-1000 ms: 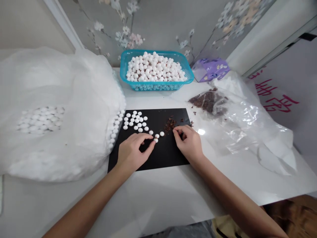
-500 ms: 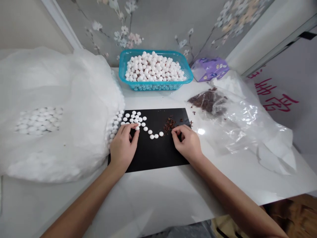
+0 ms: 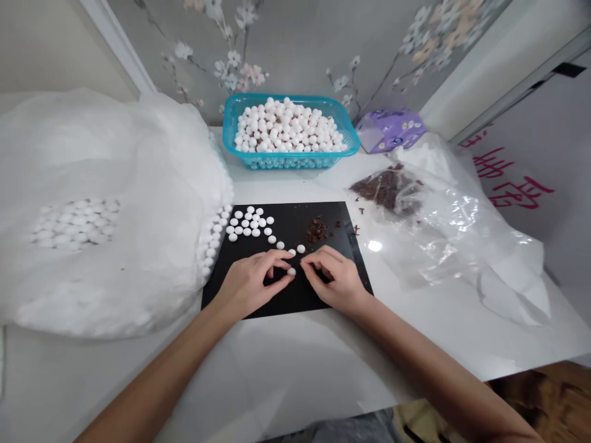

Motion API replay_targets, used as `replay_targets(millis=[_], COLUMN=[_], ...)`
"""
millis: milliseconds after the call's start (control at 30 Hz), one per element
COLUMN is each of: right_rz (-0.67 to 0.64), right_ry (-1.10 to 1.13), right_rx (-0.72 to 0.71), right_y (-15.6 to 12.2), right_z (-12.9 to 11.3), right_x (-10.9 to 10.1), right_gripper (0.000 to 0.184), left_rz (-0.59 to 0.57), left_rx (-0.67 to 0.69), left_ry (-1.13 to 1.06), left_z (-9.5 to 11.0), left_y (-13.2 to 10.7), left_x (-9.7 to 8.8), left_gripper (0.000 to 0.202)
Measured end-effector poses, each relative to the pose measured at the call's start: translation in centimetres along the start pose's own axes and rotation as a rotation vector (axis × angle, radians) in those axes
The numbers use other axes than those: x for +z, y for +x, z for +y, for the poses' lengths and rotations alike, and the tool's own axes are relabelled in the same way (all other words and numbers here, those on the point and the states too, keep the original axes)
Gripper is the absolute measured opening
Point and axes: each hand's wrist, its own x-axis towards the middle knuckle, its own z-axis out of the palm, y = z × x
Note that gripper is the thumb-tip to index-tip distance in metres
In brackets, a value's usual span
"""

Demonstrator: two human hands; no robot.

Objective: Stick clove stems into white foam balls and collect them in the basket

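Observation:
My left hand (image 3: 252,284) rests on a black mat (image 3: 323,216) and pinches a small white bead (image 3: 291,271) between thumb and forefinger. My right hand (image 3: 333,279) sits just right of it, fingers curled in a pinch near that bead; what they hold is too small to make out. Several loose white beads (image 3: 249,224) lie in a cluster at the mat's upper left, trailing toward my hands. A small pile of dark brown bits (image 3: 316,231) lies on the mat beyond my right hand.
A teal basket (image 3: 290,161) heaped with white balls stands at the back. A big white plastic bag (image 3: 101,203) with more beads fills the left. A clear bag (image 3: 415,215) with brown material and a purple tissue pack (image 3: 391,127) lie at right.
My left hand went to the bead cluster and came back toward the centre with a white bead. My right hand moved left from the brown pile to meet it.

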Motion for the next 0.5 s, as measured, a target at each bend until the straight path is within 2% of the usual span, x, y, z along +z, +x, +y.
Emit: replay_targets(millis=[167, 367, 500], right_rz=[-0.084, -0.093, -0.115], right_ry=[-0.024, -0.095, -0.067], right_rx=[-0.084, -0.140, -0.157], right_y=[-0.23, -0.28, -0.25], right_z=[-0.13, 0.09, 0.00], right_x=[0.42, 0.53, 0.36], right_gripper=[0.016, 0.018, 0.016], left_rz=[-0.023, -0.023, -0.045], left_rx=[-0.044, -0.053, -0.065], left_ry=[-0.021, -0.041, -0.054], left_z=[0.05, 0.06, -0.01], left_y=[0.03, 0.10, 0.08], left_x=[-0.01, -0.06, -0.11], left_gripper=[0.026, 0.022, 0.013])
